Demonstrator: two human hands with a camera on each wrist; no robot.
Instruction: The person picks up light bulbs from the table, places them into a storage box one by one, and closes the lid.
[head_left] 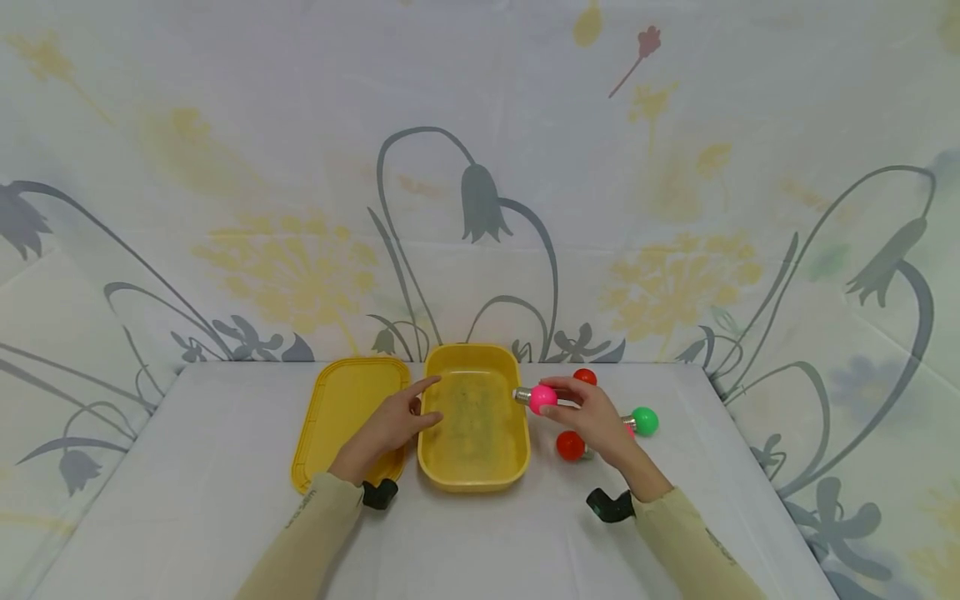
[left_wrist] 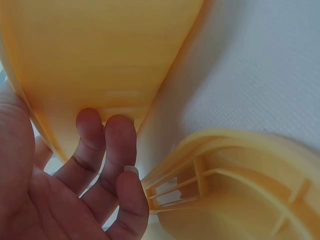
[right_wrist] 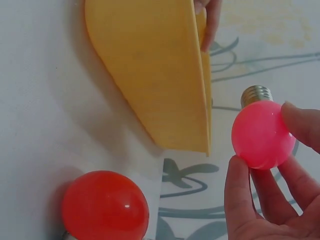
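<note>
Over the right rim of a yellow plastic container (head_left: pixel 474 483), my right hand (head_left: pixel 588 417) pinches a pink light bulb (right_wrist: pixel 263 135) by its round globe. The bulb's silver screw base points left toward the container in the head view. My left hand (head_left: pixel 393 425) holds the container's left wall. Its thumb and index finger reach over the rim, while curled fingers (left_wrist: pixel 120 140) lie against the outside of the wall in the left wrist view. Inside the container, only its bare yellow bottom shows.
A yellow lid (head_left: pixel 352 400) lies left of the container, partly beneath my left forearm. Around my right hand lie a red bulb (head_left: pixel 571 446) in front, another red bulb (head_left: pixel 585 377) behind, and a green bulb (head_left: pixel 645 421) to the right. A pink patch shows beside the green one, mostly hidden.
</note>
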